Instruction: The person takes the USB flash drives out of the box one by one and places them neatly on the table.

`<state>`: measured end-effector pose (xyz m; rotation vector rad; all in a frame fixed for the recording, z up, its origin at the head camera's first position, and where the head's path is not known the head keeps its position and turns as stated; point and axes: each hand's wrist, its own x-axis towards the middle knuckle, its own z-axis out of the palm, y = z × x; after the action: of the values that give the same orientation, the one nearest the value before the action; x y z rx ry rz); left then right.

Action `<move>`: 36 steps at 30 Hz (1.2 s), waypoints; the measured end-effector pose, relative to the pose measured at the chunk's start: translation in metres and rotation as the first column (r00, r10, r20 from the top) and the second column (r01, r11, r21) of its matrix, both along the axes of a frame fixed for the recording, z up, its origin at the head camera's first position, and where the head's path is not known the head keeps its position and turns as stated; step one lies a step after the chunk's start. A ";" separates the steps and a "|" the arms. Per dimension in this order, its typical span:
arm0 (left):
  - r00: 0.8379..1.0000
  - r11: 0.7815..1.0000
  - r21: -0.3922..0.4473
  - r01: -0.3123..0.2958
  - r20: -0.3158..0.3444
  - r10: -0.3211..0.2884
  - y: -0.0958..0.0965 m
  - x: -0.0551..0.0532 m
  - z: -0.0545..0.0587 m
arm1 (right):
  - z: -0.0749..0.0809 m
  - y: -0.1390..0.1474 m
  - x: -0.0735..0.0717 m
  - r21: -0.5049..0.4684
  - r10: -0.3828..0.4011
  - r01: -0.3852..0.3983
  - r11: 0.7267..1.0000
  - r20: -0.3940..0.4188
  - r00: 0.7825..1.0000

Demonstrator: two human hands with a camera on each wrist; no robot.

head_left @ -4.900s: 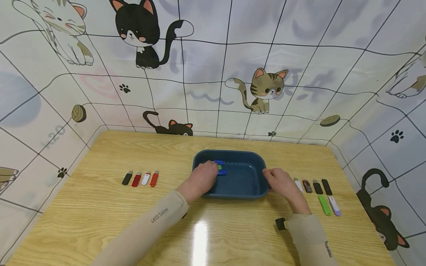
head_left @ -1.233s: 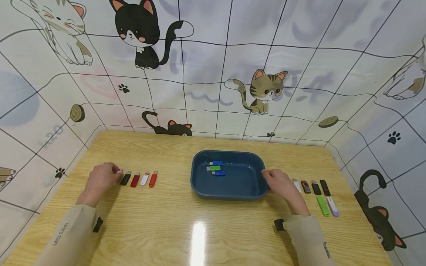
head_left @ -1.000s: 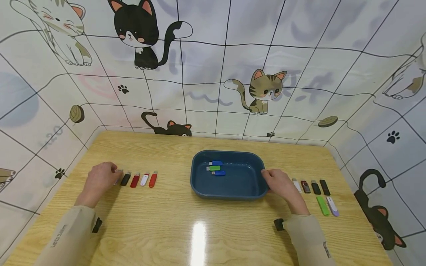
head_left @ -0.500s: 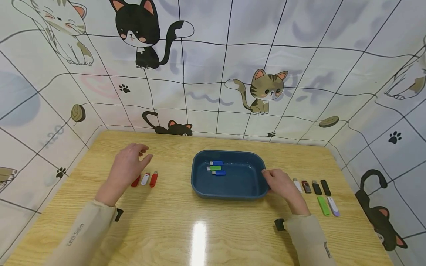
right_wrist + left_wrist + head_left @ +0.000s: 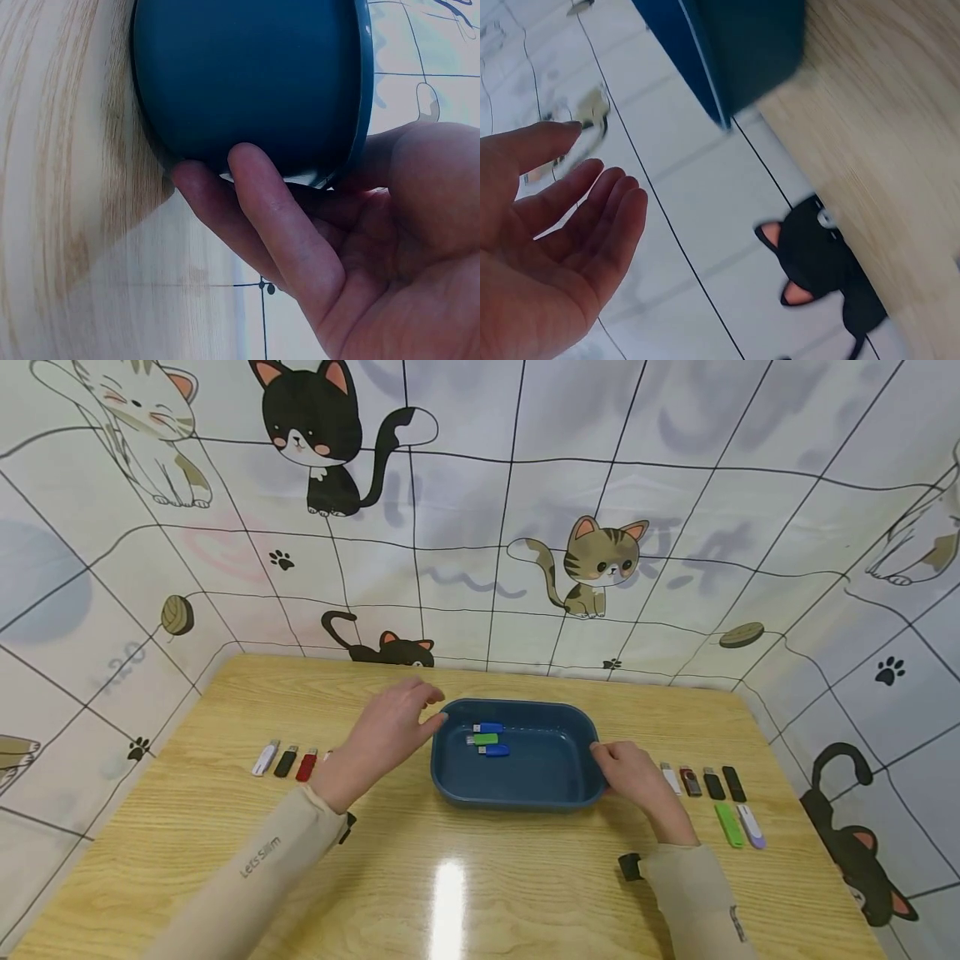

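Note:
My left hand (image 5: 386,727) hovers at the left rim of a dark blue plastic bin (image 5: 540,781), fingers loosely bent and holding nothing; the left wrist view shows the bare palm. Inside the bin lie a blue USB stick (image 5: 489,727), a green USB stick (image 5: 486,739) and a second blue one. With my right hand (image 5: 633,768) I grip the bin's right end, thumb at the rim, fingers against its outer wall (image 5: 247,90). Left on the table are a white USB stick (image 5: 265,759), a black USB stick (image 5: 286,762) and a red USB stick (image 5: 306,766); my left forearm covers the rest of that row.
Right of the bin, several more USB sticks lie in two rows, among them a brown one (image 5: 691,781), a green one (image 5: 728,825) and a white-and-purple one (image 5: 752,827). A cat-patterned sheet (image 5: 465,568) surrounds the wooden table (image 5: 375,877).
My left hand went from the bin to the left row, set the white USB stick down at its left end, let go, and moved back right to the bin. The right hand stayed put.

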<state>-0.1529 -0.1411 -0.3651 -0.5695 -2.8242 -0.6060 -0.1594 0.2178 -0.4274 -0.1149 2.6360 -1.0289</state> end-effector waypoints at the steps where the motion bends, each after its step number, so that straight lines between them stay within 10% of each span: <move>1: 1.000 1.000 -0.013 0.022 0.003 -0.022 0.006 -0.001 0.000 | 0.000 0.000 0.000 -0.001 -0.001 0.001 1.000 0.003 1.000; 21: 0.933 0.870 -0.348 0.350 0.209 -0.292 0.072 -0.027 -0.035 | 0.000 0.001 0.000 -0.016 -0.003 0.003 1.000 0.010 1.000; 36: 0.889 0.807 -0.399 0.435 0.329 -0.317 0.084 -0.031 -0.052 | 0.001 0.001 0.000 -0.024 0.001 -0.001 1.000 0.009 1.000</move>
<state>-0.1840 -0.0573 -0.4168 -1.2530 -3.1250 -0.0324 -0.1598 0.2185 -0.4266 -0.1170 2.6159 -1.0590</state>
